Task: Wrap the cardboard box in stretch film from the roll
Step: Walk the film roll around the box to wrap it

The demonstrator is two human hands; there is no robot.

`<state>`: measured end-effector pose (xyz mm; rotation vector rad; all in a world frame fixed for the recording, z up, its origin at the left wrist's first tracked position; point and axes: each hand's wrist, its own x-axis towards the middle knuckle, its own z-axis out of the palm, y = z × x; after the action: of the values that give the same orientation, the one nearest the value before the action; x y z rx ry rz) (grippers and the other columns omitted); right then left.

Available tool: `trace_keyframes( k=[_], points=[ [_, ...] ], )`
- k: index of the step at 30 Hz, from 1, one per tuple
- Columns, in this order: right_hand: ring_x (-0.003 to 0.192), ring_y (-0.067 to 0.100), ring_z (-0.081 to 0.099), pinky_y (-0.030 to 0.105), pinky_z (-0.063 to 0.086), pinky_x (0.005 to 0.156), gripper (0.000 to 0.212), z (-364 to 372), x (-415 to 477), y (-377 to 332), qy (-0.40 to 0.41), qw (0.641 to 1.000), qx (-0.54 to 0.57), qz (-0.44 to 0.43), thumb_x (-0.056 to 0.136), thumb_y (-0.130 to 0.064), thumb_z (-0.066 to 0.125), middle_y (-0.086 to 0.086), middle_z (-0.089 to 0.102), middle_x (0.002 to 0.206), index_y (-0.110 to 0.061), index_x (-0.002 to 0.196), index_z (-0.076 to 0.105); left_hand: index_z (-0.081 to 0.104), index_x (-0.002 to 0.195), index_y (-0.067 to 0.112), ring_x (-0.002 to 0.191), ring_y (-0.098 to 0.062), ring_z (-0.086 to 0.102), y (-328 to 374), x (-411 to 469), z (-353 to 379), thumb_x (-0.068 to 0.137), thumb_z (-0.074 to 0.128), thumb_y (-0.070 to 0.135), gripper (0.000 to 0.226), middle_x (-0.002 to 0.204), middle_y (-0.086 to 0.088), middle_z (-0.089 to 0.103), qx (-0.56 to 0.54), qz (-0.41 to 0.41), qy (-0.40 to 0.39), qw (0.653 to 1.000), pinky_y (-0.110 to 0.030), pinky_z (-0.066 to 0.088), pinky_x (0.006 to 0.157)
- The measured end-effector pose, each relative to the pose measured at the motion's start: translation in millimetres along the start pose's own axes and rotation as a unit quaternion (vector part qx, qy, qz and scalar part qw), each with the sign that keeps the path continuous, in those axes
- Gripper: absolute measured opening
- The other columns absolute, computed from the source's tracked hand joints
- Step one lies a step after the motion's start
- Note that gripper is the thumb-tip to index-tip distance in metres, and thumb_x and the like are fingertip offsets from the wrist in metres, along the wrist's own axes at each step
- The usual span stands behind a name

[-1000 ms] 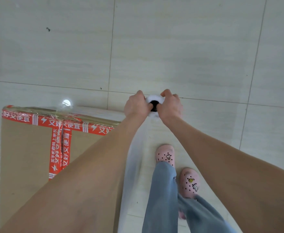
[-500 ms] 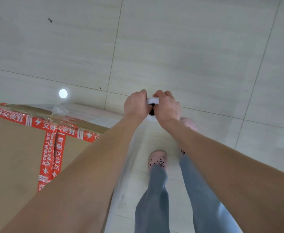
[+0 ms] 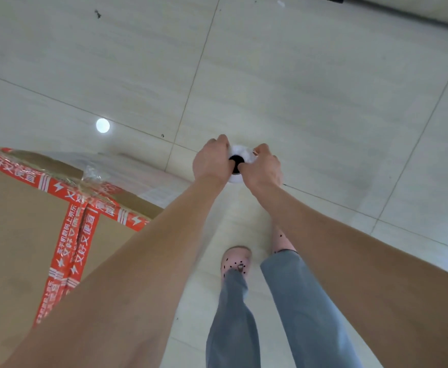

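A tall cardboard box (image 3: 18,235) sealed with red printed tape stands on the floor at the lower left. Clear stretch film (image 3: 137,176) covers its far side and runs toward the roll. The white stretch film roll (image 3: 240,152) is upright, seen end-on with its dark core. My left hand (image 3: 212,162) grips its left side and my right hand (image 3: 264,167) grips its right side, thumbs at the core. Most of the roll's length is hidden below my hands.
Pale tiled floor (image 3: 297,88) spreads all around. My own legs in grey trousers (image 3: 297,314) and pink clogs (image 3: 234,260) are below my hands, right of the box. A dark baseboard edge (image 3: 403,19) runs along the top right.
I have stepped along the box's right side: my feet swapped places, the box shifted in view, and both hands kept hold of the roll, now showing more of its white end.
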<state>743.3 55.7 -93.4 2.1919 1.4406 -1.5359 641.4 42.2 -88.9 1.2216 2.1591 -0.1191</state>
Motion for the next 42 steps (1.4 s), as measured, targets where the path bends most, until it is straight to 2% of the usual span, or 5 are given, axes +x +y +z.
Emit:
trace_keyframes(
  k=[6,16,33,37,42],
  points=[
    [0.080,0.026,0.052,0.029,0.036,0.062,0.033,-11,6,-2,-0.001,0.999,-0.033,-0.028,0.079,-0.020,0.057,0.005,0.054,0.107,-0.026,0.111,0.051,0.056,0.099,0.012,0.084,-0.031,0.058,13,11,-1,0.081,0.053,0.011,0.019,0.097,-0.008,0.059,0.041,0.046,0.006,0.998,-0.032,0.037,0.062],
    [0.084,0.024,0.054,0.029,0.038,0.063,0.035,-5,22,-44,0.008,0.995,-0.035,-0.091,0.084,-0.025,0.057,0.000,0.051,0.111,-0.026,0.118,0.049,0.049,0.081,0.015,0.072,-0.023,0.061,-9,26,-15,0.078,0.063,0.030,0.021,0.074,0.004,0.055,-0.220,-0.229,0.061,0.946,-0.026,0.037,0.049],
    [0.081,0.025,0.055,0.028,0.037,0.065,0.034,-11,38,-69,-0.033,0.994,-0.064,-0.076,0.082,-0.016,0.058,0.004,0.054,0.110,-0.028,0.114,0.053,0.050,0.117,0.013,0.089,-0.031,0.058,7,46,-38,0.085,0.053,0.013,0.032,0.107,-0.009,0.053,-0.008,-0.042,0.019,0.999,-0.033,0.036,0.062],
    [0.076,0.025,0.055,0.028,0.033,0.061,0.032,-15,48,-79,-0.028,0.989,-0.120,-0.077,0.082,-0.022,0.059,0.004,0.052,0.106,-0.029,0.113,0.051,0.055,0.103,0.012,0.081,-0.030,0.058,7,63,-46,0.082,0.051,0.009,0.021,0.097,-0.008,0.056,0.028,0.010,0.017,0.999,-0.031,0.032,0.057],
    [0.079,0.027,0.056,0.028,0.035,0.060,0.032,-13,55,-108,-0.029,0.977,-0.189,-0.096,0.083,-0.021,0.054,0.003,0.052,0.108,-0.031,0.113,0.054,0.055,0.094,0.013,0.074,-0.027,0.051,-2,79,-58,0.080,0.052,0.014,0.015,0.090,-0.006,0.059,-0.026,-0.060,-0.004,0.998,-0.031,0.033,0.058]
  ],
)
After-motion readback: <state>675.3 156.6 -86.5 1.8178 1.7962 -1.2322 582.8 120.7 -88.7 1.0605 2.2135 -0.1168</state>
